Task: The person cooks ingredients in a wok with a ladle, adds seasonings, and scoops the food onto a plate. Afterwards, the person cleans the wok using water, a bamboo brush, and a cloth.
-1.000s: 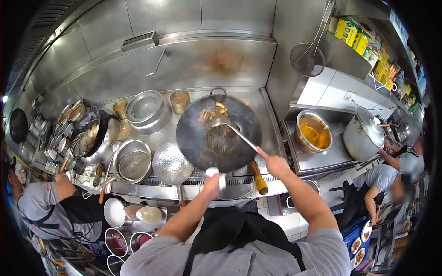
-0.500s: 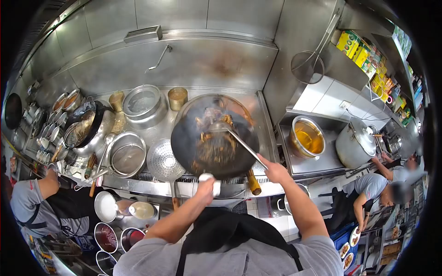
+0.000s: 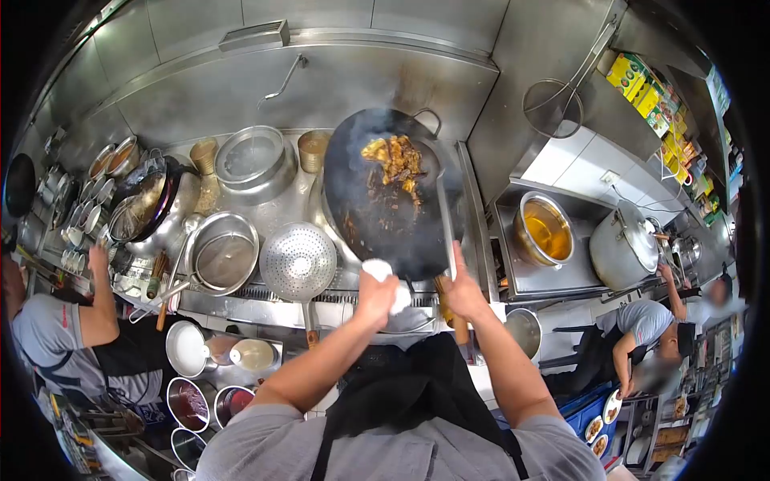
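My left hand (image 3: 375, 300) is closed around a bunched white cloth (image 3: 388, 280) at the near edge of a large black wok (image 3: 357, 196); the handle under the cloth is hidden. The wok is tilted up at its far side and smoke rises from it. Browned pieces of food (image 3: 395, 160) lie in its upper middle, with darker bits below. My right hand (image 3: 464, 295) grips the long metal handle of a cooking ladle (image 3: 446, 216), whose head is against the wok's right inner wall, right of the food.
Left of the wok are a perforated skimmer (image 3: 298, 260), a round sieve (image 3: 222, 252) and a metal pot (image 3: 255, 164). At right stand a bowl of yellow liquid (image 3: 548, 230) and a lidded pot (image 3: 622, 248). Co-workers (image 3: 60, 329) are at left and right.
The wok has moved away from me and tipped up, with the food gathered higher in it. My right hand has come inward, and the ladle has shifted to the wok's right side.
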Demonstrator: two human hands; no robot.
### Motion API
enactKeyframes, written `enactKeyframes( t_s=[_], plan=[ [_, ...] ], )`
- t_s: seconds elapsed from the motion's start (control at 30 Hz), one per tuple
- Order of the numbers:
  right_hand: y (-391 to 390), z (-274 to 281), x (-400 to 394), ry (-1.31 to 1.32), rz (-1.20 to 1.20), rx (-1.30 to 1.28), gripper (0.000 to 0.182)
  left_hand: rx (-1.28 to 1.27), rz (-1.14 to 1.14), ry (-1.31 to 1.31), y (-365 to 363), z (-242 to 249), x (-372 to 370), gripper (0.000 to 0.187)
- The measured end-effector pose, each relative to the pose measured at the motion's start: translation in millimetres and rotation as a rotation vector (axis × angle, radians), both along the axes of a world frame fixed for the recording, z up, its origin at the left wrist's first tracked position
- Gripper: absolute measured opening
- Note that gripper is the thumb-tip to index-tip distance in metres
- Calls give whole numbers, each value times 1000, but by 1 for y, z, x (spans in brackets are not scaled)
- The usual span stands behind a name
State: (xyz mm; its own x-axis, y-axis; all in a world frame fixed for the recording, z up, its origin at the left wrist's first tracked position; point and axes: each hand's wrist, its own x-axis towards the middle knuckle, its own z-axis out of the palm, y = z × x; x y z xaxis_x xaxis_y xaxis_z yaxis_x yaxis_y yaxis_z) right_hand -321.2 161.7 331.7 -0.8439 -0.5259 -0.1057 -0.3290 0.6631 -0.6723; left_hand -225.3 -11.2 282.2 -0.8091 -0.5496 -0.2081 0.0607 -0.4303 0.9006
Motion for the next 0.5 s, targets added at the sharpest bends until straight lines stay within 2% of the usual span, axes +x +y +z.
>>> enactKeyframes(
  t_s=[0.03, 0.07, 0.1, 0.13, 0.2, 0.27, 0.33, 0.4, 0.5],
  plan=[
    [-5, -6, 0, -484, -18, -312, 80, -25, -34, -41, -14, -11, -12, 9],
    [-13, -9, 2, -978, -48, -622, 77, 143, 27, -79, -20, -2, -23, 8],
    [-22, -6, 9, -1231, -173, -818, 70, 284, -68, -121, -34, -2, -25, 8],
    [-28, -4, 16, -1393, -216, -972, 48, 314, -84, -236, -35, 12, -19, 10],
    [-32, -23, 11, -1787, -217, -1240, 17, 399, -107, -292, -28, -3, 2, 10],
    [-25, 0, 22, -2073, -388, -1318, 5, 516, -82, -301, -20, -5, 18, 10],
    [-15, 13, 33, -2096, -412, -1297, 3, 623, -75, -305, -16, -7, 20, 9],
    [-11, 29, 36, -1743, -370, -1182, 4, 608, -77, -257, -11, -5, 2, 8],
    [-19, 24, 20, -1664, -372, -1151, 12, 514, -15, -259, -40, -62, -68, 14]
  ],
)
